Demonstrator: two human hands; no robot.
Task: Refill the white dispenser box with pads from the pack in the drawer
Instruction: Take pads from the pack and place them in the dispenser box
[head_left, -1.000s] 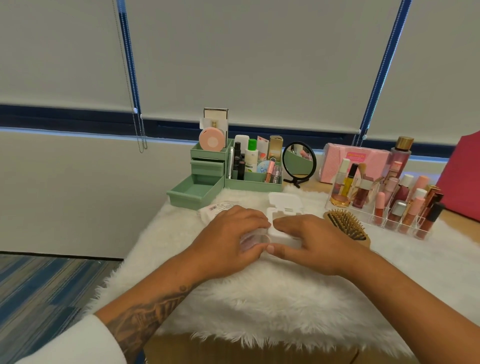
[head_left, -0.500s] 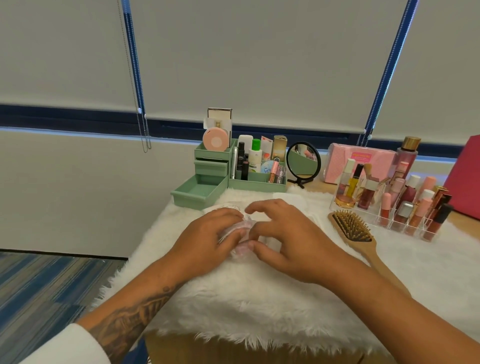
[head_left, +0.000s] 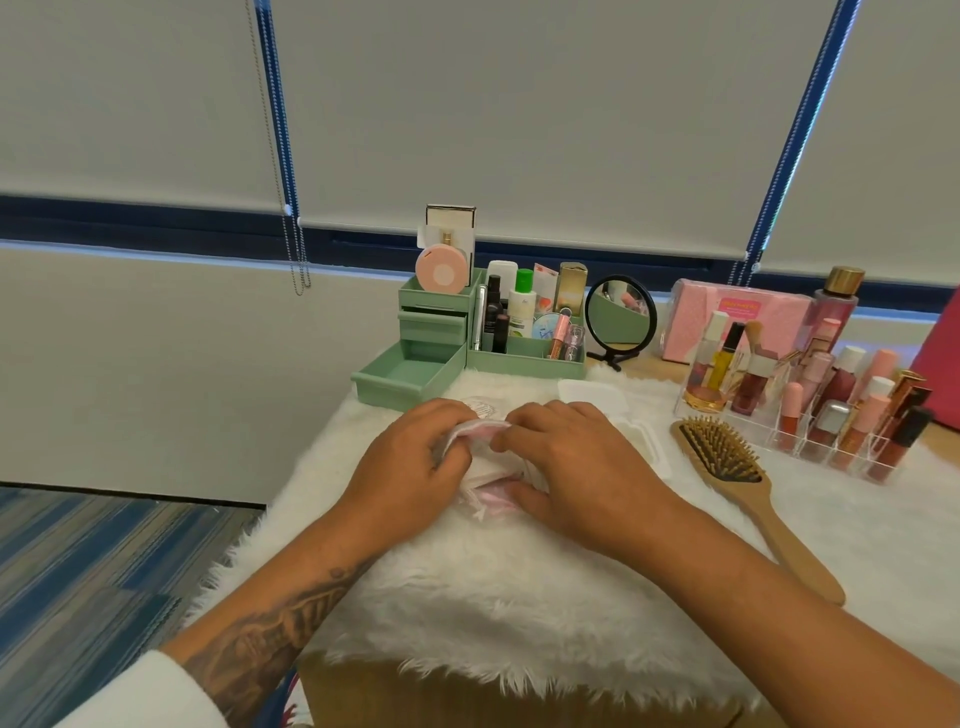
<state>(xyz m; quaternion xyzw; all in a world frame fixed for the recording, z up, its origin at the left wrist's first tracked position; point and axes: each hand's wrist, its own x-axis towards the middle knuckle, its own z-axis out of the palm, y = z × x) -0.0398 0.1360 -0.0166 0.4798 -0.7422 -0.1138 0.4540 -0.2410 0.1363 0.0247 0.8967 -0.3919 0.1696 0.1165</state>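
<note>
1. Both hands hold the pack of pads (head_left: 480, 457) at the centre of the frame: the left hand (head_left: 410, 467) has its fingers curled shut on the pack's left edge, and the right hand (head_left: 576, 462) pinches the pack's upper and lower edges from the right, thumb low and fingers above.
2. That pack looks like thin, clear film with a pink strip and a printed label; it should be light, soft and crinkly, likely slippery, and it would crush rather than break.
3. Best hold, by my judgement, is at the film's open edges, pulling them apart gently so the soft pads inside do not spill onto the white fur cover (head_left: 519, 597) of the table.
4. Between the two grips the pack rests low, touching or just above the fur; which, I cannot tell.
5. Just beyond the right hand, right of centre, lies the white dispenser box (head_left: 641, 436), its lid (head_left: 592, 395) open and tipped back.
6. At upper left of the hands the green drawer (head_left: 410, 376) stands pulled out.
</note>
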